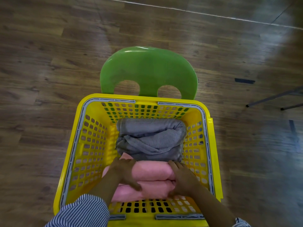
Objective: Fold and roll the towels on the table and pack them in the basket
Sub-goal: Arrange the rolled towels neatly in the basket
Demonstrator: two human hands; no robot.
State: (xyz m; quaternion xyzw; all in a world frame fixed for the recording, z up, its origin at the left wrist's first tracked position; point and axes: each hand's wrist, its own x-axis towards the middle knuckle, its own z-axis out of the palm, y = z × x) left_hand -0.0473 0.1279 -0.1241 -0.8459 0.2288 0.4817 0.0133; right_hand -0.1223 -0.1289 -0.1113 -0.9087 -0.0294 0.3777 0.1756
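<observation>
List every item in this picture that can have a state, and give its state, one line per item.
basket: on the chair, holding towels
grey towel: rolled, at the basket's far end
pink towel: rolled, at the near end, against the grey one
left hand: gripping the pink towel
right hand: gripping the pink towel
green chair: upright, under the basket

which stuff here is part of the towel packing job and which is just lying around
Part of the job:
yellow basket
grey towel, rolled, inside it
pink towel, rolled, with left hand and right hand on it

Just there:
green chair behind the basket
black tape on the floor
</observation>
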